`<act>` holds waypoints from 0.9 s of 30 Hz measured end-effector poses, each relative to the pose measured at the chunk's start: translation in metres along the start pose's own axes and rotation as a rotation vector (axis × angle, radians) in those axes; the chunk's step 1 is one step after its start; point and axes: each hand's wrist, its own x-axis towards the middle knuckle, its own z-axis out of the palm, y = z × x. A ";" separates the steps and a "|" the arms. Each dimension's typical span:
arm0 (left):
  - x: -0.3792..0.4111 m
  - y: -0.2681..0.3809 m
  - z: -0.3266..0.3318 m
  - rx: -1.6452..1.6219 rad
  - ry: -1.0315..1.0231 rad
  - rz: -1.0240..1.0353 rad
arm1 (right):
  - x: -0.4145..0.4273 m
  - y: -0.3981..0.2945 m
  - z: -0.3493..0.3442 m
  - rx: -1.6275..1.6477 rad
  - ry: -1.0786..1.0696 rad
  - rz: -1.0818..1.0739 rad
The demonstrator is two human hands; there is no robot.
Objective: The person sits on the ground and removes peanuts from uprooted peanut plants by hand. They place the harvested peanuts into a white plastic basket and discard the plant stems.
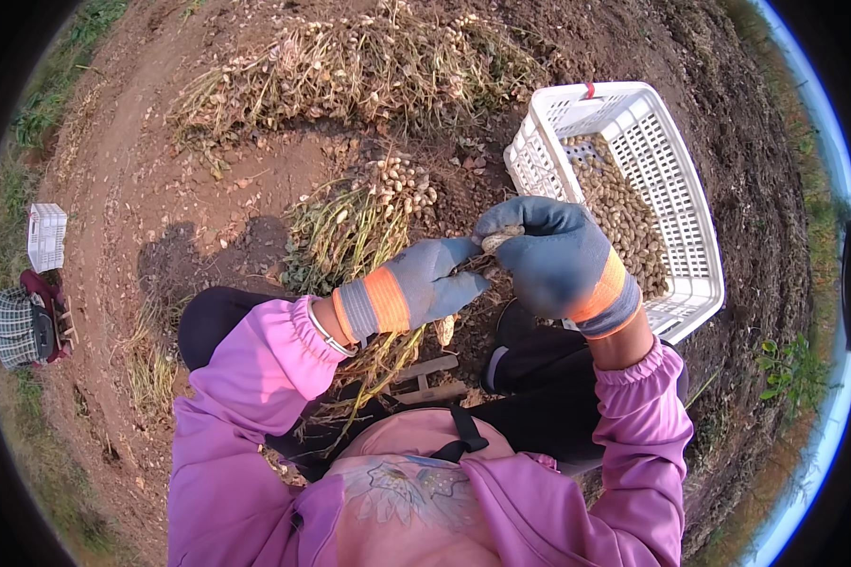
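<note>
My left hand (425, 283), in a grey-blue coated work glove with an orange cuff band, grips an uprooted peanut plant by its root end. The yellowing stems (390, 358) hang below that hand towards my lap, and one peanut pod (445, 329) dangles beneath the fingers. Close on the right, my gloved right hand (564, 259) pinches a peanut pod (502, 239) between thumb and fingers. Fingertips of both hands nearly meet at the roots. Just beyond my right hand stands a white slatted plastic crate (698, 212), its bottom largely covered with picked peanuts (620, 212).
A bunch of peanut plants with pods (358, 227) lies on the soil ahead of my left hand. Farther off stretches a long heap of peanut plants (369, 71). Wooden slats (429, 393) show between my legs. At far left are another white crate (47, 234) and plaid cloth (18, 326).
</note>
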 end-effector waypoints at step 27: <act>-0.001 -0.032 -0.012 -0.031 0.233 0.037 | -0.005 -0.003 0.009 -0.779 0.295 -0.616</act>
